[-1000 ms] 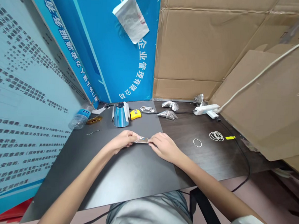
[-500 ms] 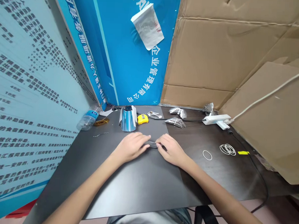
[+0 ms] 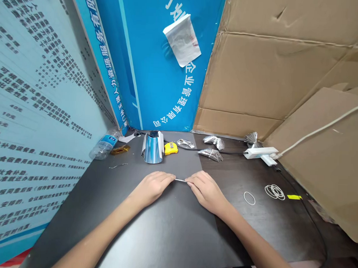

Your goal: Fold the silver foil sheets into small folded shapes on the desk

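A thin silvery strip (image 3: 181, 180) stretches between my two hands just above the grey tabletop. My left hand (image 3: 155, 185) pinches its left end, fingers pressed together. On the other end, my right hand (image 3: 206, 191) grips it between thumb and fingers. Only the short middle part shows; both ends are hidden in my fingers. Behind my hands stand a curled blue reflective sheet (image 3: 153, 149) and a yellow tape measure (image 3: 171, 148). Silvery fringed bundles (image 3: 210, 154) lie farther back to the right, beside a small foil piece (image 3: 185, 143).
White elastic rings (image 3: 275, 192) and a single ring (image 3: 249, 198) lie at the right, near a yellow tag (image 3: 294, 197). A power strip (image 3: 260, 153) trails a black cable. At the back left lie a plastic bottle (image 3: 105, 146), an amber object (image 3: 120, 150) and a thin wire (image 3: 118, 165).
The held strip showed a broader dark grey face; now it appears as a thin bright line. Both hands sit slightly lower in view, and the camera view has shifted a little.
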Tool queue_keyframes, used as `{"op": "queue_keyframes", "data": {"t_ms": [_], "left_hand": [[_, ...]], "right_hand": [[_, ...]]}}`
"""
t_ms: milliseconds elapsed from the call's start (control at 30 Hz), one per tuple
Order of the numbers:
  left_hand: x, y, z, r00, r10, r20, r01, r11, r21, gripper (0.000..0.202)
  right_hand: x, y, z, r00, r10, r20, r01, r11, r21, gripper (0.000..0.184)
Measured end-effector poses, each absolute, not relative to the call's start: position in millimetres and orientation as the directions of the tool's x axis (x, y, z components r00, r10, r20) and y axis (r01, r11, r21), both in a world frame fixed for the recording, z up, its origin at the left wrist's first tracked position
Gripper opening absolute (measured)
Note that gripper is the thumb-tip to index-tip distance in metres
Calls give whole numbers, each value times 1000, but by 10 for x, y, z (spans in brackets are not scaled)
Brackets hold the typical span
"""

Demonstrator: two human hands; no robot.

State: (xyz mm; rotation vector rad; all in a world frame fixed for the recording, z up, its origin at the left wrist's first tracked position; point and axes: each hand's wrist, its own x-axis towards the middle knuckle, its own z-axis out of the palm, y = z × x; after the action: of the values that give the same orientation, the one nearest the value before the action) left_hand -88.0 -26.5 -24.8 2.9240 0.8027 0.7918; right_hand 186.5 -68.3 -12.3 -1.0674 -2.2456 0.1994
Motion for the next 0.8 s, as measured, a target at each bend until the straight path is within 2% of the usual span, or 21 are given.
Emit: {"op": "queue_keyframes", "data": {"t_ms": [167, 367, 467, 567, 700, 800], "left_hand": [[-895, -255, -258, 718, 492, 493, 503, -856, 122, 29], [-876, -270, -239, 705, 508, 495, 470, -857, 211, 28], [-845, -265, -223, 677, 490, 549, 462, -864, 201, 27], [-775, -253, -183, 648, 459, 608, 447, -875, 183, 27], [-581, -234, -124, 635, 400, 661, 451, -887, 103, 28], [-351, -167, -117, 658, 337, 673, 466, -885, -12, 27]], "right_hand": [[1901, -663, -172, -474, 724, 501, 633, 676, -377, 30], [1921, -634, -181, -407, 748, 524, 642, 642, -418, 29], [1924, -647, -130, -299, 817, 492, 660, 550, -512, 25], [1940, -674, -36, -223, 888, 401, 620, 447, -645, 25], [2021, -644, 51, -75, 965, 251, 426, 259, -867, 24], [2165, -542, 38, 55, 987, 149, 218, 133, -967, 30]]}}
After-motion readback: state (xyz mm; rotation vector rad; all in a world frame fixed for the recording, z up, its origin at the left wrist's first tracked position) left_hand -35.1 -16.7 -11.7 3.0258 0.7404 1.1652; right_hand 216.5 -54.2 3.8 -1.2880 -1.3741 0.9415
